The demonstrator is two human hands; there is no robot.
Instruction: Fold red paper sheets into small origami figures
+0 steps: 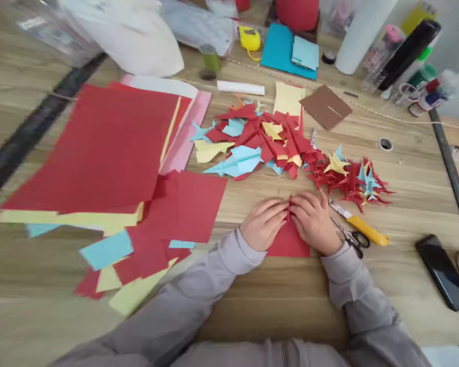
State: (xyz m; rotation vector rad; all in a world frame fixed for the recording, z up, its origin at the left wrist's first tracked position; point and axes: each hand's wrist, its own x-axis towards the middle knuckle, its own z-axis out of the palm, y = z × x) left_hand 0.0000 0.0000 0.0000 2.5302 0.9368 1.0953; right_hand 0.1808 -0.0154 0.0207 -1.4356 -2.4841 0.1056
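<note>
A red sheet of paper (288, 243) lies on the wooden table in front of me, its far end folded to a point. My left hand (265, 223) pinches the folded edge from the left. From the other side my right hand (312, 220) grips the same fold, and the fingertips of both hands nearly meet at the tip. The fingers cover most of the crease. Just beyond my hands is a heap of folded paper planes (252, 137) in red, blue and yellow. Small pointed paper stars (352, 178) are piled right of it.
Large red sheets (110, 148) are stacked at left, with loose coloured pieces (107, 250) nearer me. A yellow utility knife (367, 229) and scissors (354, 238) lie beside my right hand. A phone (442, 271) is far right. A yellow tape measure (249, 39) and bottles stand behind.
</note>
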